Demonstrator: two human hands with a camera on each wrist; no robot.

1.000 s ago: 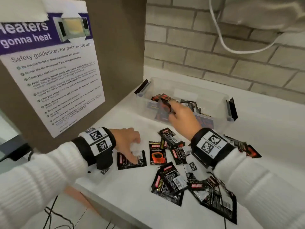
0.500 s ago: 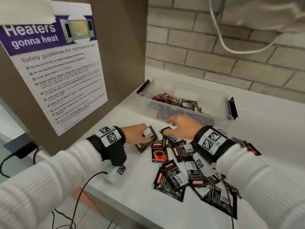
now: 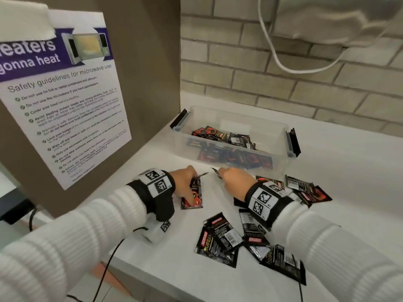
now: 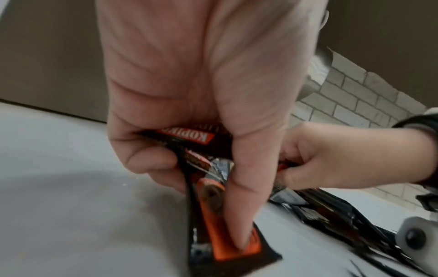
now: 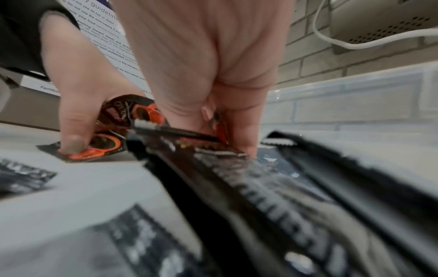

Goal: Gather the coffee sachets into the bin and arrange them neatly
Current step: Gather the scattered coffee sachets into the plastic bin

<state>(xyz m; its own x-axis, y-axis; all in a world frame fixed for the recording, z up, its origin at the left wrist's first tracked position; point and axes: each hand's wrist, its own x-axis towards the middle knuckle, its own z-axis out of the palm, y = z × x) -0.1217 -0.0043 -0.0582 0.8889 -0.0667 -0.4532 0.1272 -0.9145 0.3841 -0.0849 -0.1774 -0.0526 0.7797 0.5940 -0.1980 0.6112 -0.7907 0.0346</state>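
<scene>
Bin (image 3: 281,159): clear plastic, set on the white counter (image 3: 165,267) against the brick wall; black latches at both ends; a layer of sachets held inside.
Left hand (image 3: 184,185): in front of the bin; grip closed on a small stack of sachets (image 3: 193,196), thumb pressed on the orange cup print (image 4: 225,221) of the bottom one.
Right hand (image 3: 234,182): in front of the bin, just beside the left hand; grip pinched on a few sachets (image 5: 189,136).
Loose sachets (image 3: 220,238): black, scattered and overlapping on the counter in front of the bin, nearer the counter's front edge.
Poster (image 3: 63,99): microwave safety guidelines, fixed to the brown panel left of the bin.
</scene>
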